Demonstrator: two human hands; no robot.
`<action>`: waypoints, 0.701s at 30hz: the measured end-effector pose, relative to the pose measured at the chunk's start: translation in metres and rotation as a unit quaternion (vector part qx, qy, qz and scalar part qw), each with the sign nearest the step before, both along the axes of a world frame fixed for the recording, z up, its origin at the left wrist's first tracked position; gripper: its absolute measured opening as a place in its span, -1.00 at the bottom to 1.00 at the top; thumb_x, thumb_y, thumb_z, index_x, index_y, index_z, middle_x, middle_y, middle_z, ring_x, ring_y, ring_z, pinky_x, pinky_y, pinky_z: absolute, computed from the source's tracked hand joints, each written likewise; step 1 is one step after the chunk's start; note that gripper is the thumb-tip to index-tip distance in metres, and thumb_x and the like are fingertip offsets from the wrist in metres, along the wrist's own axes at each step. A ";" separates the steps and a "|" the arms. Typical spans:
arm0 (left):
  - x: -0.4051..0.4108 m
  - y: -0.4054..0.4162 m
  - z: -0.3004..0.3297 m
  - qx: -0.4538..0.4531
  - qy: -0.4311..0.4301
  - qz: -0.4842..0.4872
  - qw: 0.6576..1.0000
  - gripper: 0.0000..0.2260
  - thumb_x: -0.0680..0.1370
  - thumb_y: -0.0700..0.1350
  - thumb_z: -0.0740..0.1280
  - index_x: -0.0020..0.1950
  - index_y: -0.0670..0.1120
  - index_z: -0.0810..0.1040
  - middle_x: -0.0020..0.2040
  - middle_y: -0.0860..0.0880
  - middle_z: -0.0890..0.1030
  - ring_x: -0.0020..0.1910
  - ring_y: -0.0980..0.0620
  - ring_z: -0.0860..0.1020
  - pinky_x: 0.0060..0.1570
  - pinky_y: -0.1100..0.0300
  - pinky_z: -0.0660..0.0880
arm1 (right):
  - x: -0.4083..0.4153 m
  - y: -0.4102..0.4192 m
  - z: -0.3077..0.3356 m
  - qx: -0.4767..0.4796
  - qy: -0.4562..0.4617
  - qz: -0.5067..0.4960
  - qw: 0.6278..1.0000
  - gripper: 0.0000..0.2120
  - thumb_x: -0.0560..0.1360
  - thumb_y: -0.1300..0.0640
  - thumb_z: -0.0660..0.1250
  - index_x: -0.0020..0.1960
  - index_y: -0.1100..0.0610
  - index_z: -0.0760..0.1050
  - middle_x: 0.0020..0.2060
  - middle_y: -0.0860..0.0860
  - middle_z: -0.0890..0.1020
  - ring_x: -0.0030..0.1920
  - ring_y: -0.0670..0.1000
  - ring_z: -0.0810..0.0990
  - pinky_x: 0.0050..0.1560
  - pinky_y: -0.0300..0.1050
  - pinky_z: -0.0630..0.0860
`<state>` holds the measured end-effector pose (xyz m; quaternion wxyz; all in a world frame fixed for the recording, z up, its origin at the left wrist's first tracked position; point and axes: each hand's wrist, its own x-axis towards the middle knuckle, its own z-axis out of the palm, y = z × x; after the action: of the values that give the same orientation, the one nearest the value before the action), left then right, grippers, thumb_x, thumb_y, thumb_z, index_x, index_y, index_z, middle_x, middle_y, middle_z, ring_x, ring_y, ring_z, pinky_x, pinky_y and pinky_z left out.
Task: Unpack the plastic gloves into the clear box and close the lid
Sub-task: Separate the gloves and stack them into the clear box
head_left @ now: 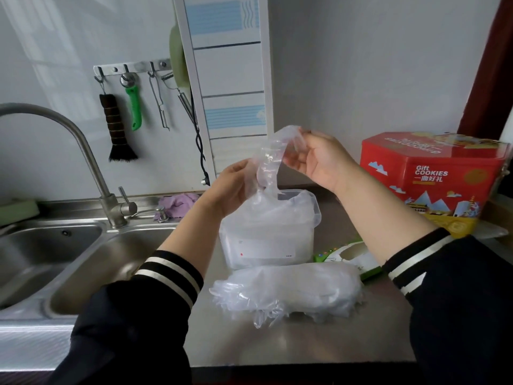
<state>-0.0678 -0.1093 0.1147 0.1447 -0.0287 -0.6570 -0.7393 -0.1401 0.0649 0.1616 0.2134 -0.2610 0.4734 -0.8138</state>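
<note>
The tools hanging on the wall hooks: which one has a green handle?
The scraper, second from the left, between the dark brush and the bare metal peeler.

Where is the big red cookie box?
In the head view, the red cookie box stands at the right on the steel counter, against the wall, behind the right hand and right of the clear box.

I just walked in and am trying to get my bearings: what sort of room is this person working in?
Most likely a home kitchen. A stainless steel double sink with a curved tap sits beside the worktop, and a brush and other utensils hang from a hook rail on the wall.
</note>
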 end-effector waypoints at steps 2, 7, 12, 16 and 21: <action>0.002 -0.015 -0.003 -0.019 -0.035 0.052 0.998 -0.89 0.60 -0.23 0.28 0.05 -0.14 0.60 -0.13 -0.08 0.62 -0.21 0.00 0.55 -0.15 0.17 0.56 | -0.007 0.000 -0.008 0.115 0.057 -0.105 0.986 -0.88 0.61 0.14 0.23 0.01 0.17 0.50 -0.19 0.07 0.67 -0.23 0.03 0.66 -0.14 -0.10 0.63; -0.008 -0.030 -0.014 -0.151 -0.100 0.201 0.963 -0.80 0.53 -0.15 0.42 0.13 -0.15 0.57 -0.21 -0.05 0.60 -0.35 0.07 0.55 -0.27 0.24 0.58 | -0.029 -0.006 -0.048 0.459 0.298 -0.235 0.803 -0.71 0.53 0.02 0.29 -0.31 0.14 0.50 -0.27 0.06 0.58 -0.19 0.08 0.53 -0.21 -0.16 0.39; -0.019 -0.041 -0.028 -0.394 -0.100 0.303 0.862 -0.86 0.52 -0.16 0.38 0.08 -0.05 0.58 -0.16 0.05 0.59 -0.21 0.05 0.55 -0.23 0.24 0.44 | -0.041 -0.020 -0.081 0.605 0.356 -0.254 0.665 -0.67 0.53 -0.13 0.23 -0.01 0.07 0.64 0.17 0.12 0.50 0.20 0.23 0.41 0.19 0.01 0.44; -0.015 -0.038 -0.036 -0.511 -0.071 0.327 0.792 -0.79 0.52 -0.23 0.33 0.10 -0.01 0.62 0.09 0.04 0.62 0.08 -0.01 0.54 0.07 0.15 0.46 | -0.043 -0.025 -0.093 0.644 0.376 -0.257 0.615 -0.62 0.55 -0.11 0.21 0.21 0.10 0.56 0.23 0.11 0.42 0.25 0.20 0.34 0.23 0.03 0.37; -0.011 -0.016 -0.036 -0.593 -0.100 0.146 0.785 -0.82 0.59 -0.09 0.30 0.12 -0.02 0.65 0.09 0.07 0.63 0.00 0.10 0.55 0.05 0.25 0.42 | -0.042 -0.025 -0.092 0.595 0.349 -0.272 0.672 -0.63 0.53 0.06 0.29 0.30 0.10 0.39 0.30 0.13 0.34 0.31 0.19 0.31 0.26 0.03 0.35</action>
<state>-0.0791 -0.1254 0.0791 0.1391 0.0615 -0.9732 -0.1724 -0.1823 0.0399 0.0694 -0.0877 -0.2034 0.9471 -0.2320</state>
